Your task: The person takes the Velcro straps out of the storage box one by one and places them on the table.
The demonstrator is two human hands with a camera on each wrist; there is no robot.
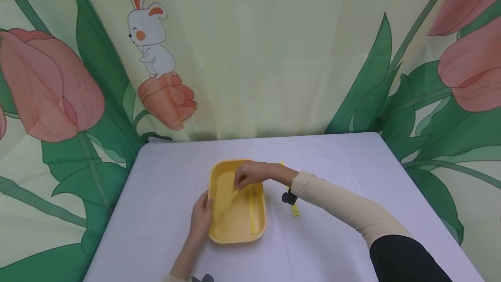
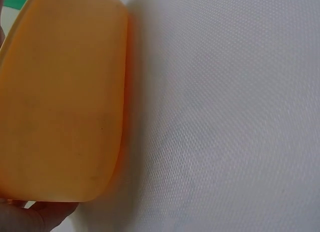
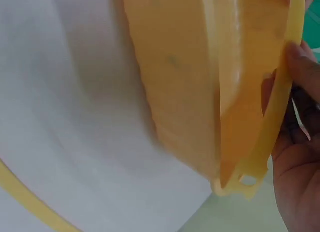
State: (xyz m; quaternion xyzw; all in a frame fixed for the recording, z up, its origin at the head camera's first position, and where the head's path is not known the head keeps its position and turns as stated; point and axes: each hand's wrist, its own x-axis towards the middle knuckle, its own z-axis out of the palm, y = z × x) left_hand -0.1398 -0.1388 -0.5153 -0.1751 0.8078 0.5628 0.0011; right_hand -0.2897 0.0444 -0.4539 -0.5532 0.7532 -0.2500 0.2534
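A yellow tray [image 1: 237, 234] with rounded corners lies on the white table. My left hand [image 1: 201, 217] grips its left rim; in the left wrist view the outer wall [image 2: 65, 97] fills the left side, with fingers [image 2: 42, 216] at its lower end. Over the tray, my right hand [image 1: 250, 174] pinches a flat yellow strip [image 3: 277, 107], whose end has a small slot. That strip slants down toward the tray floor. A second yellow strip [image 1: 252, 214] lies lengthwise inside the tray on the right.
Another yellow strip [image 1: 295, 210] with a notched end lies on the table right of the tray, partly hidden by the right forearm. The white-covered table [image 1: 332, 156] reaches back to a curtain [image 1: 274, 55] printed with tulips and a rabbit.
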